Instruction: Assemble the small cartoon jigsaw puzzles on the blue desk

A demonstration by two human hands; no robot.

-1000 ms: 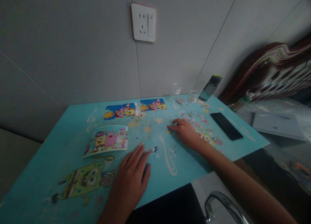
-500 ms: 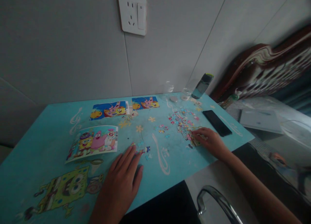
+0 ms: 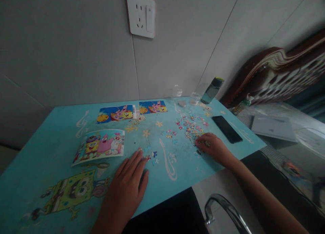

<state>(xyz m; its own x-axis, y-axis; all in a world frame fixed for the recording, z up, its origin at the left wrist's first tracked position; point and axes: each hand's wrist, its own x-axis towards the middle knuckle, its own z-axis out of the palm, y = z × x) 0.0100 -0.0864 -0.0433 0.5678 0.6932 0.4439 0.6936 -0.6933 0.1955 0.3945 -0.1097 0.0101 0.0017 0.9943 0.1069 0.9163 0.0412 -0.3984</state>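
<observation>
My left hand (image 3: 129,185) lies flat on the blue cartoon-printed table cover (image 3: 167,190), fingers stretched forward. Its fingertips rest beside a few puzzle pieces (image 3: 154,154), and some are partly hidden under them. Over on the right, my right hand (image 3: 213,147) is at the near edge of a heap of loose jigsaw pieces (image 3: 189,125). Its fingers are curled, with greenish-brown puzzle pieces showing between them; how many is hidden. Left of the heap lies a small group of pieces (image 3: 170,133). A picture sheet of cartoon figures (image 3: 101,146) lies beyond my left hand.
Two blue picture cards, one left (image 3: 115,114) and one right (image 3: 153,107), lie near the wall. A black phone (image 3: 226,129) is right of the heap. A dark bottle (image 3: 212,91) and a clear cup (image 3: 194,98) stand behind. A curved metal bar (image 3: 225,207) is in front.
My right hand has moved slightly left and its fingers have curled in over the pieces. My left hand stays in place. The view has shifted a little.
</observation>
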